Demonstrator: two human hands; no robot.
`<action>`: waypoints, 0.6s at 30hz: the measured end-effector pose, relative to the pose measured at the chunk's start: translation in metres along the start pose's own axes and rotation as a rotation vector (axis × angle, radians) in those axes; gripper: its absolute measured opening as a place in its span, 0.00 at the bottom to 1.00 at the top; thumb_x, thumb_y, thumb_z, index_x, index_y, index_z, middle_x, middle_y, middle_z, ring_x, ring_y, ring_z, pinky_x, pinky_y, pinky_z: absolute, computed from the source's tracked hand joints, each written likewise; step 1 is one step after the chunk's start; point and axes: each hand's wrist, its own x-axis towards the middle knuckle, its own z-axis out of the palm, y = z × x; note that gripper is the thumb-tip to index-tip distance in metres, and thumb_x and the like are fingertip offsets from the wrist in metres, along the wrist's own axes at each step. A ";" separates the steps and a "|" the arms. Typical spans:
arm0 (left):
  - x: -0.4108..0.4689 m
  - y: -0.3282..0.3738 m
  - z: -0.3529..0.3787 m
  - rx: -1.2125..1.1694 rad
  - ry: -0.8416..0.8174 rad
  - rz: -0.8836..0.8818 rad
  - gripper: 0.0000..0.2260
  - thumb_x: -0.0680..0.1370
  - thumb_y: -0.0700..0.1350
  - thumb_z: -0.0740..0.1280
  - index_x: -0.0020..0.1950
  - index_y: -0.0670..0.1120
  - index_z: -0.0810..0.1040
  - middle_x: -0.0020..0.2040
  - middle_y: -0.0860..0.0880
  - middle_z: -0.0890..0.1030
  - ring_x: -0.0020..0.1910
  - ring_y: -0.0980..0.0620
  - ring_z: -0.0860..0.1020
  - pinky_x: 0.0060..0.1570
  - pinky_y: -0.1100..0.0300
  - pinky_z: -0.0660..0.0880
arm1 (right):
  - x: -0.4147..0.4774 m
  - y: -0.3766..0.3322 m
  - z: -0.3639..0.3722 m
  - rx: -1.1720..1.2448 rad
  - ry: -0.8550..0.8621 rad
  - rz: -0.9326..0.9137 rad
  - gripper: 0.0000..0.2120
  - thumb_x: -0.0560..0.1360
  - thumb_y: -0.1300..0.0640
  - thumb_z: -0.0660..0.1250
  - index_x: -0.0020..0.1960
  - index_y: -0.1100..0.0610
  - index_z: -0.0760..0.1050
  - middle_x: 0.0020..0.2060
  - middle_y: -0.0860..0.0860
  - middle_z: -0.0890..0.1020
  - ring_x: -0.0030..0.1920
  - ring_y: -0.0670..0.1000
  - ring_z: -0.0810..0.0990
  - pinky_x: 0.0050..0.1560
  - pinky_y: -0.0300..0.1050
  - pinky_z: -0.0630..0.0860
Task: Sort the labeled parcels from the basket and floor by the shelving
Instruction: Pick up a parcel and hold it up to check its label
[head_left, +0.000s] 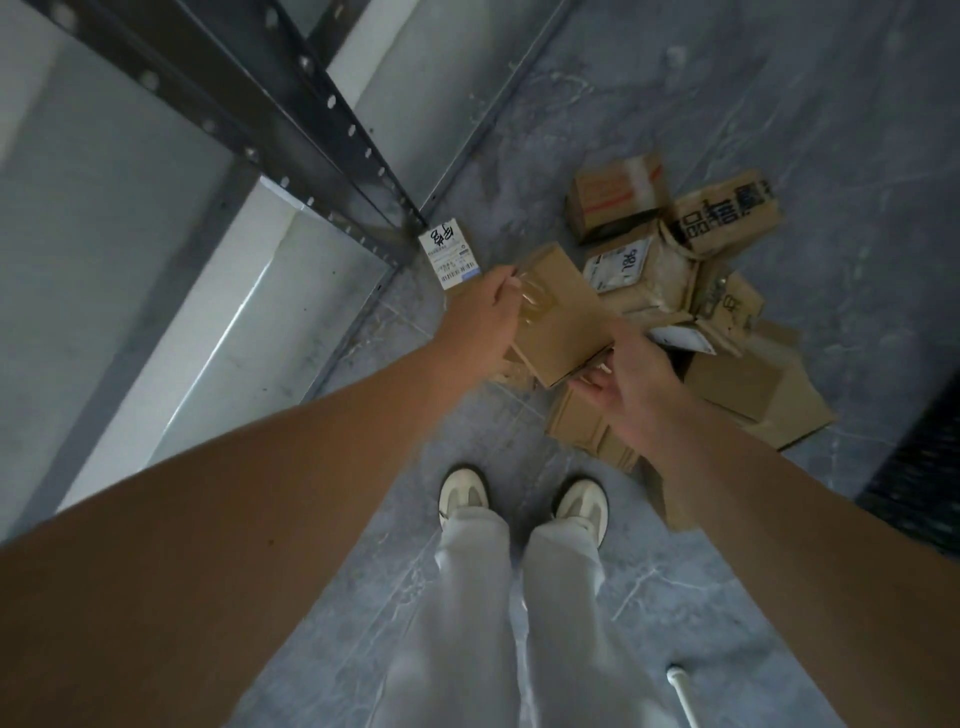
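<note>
Both hands held one brown box (563, 317) up in the air, over the floor (649, 597). The left hand (480, 317) gripped its far left side, with the fingers (519, 285) curled over the top. The right hand (631, 374) pinched the near right corner, with the thumb by the bottom edge. The box was tilted and had clear tape across it. Just past the left hand was a white label (449, 253) with black scribbles, but I could not tell which parcel it was stuck on. Behind and under the held box, a pile of parcels (753, 389) lay on the floor. One had red stripes (618, 195), one had big black letters (727, 210), and one had a white sticker with numbers (631, 270). The grey metal shelving (311, 119) stood on the left, close to the pile. Two pale shoes (465, 493) and white trousers (519, 623) showed below the arms. Something dark (919, 467) sat at the right edge, too cut off to tell what it was.
</note>
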 end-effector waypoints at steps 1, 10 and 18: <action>-0.011 0.013 -0.008 0.007 0.019 0.017 0.15 0.85 0.48 0.52 0.66 0.47 0.73 0.53 0.46 0.79 0.46 0.53 0.77 0.39 0.67 0.72 | -0.018 -0.011 0.003 -0.018 -0.009 -0.021 0.15 0.83 0.53 0.59 0.68 0.55 0.69 0.65 0.55 0.75 0.61 0.56 0.77 0.67 0.56 0.73; -0.142 0.190 -0.133 0.073 0.152 0.176 0.19 0.84 0.53 0.54 0.70 0.49 0.74 0.67 0.48 0.77 0.67 0.49 0.73 0.64 0.58 0.68 | -0.240 -0.145 0.036 -0.276 -0.101 -0.410 0.21 0.83 0.44 0.56 0.71 0.55 0.67 0.62 0.53 0.75 0.55 0.53 0.78 0.58 0.52 0.78; -0.322 0.318 -0.214 -0.013 0.456 0.467 0.18 0.84 0.52 0.58 0.74 0.52 0.71 0.68 0.56 0.75 0.62 0.64 0.71 0.55 0.77 0.61 | -0.470 -0.203 0.057 -0.348 -0.206 -0.760 0.21 0.82 0.38 0.51 0.56 0.53 0.74 0.48 0.51 0.81 0.47 0.51 0.81 0.47 0.52 0.80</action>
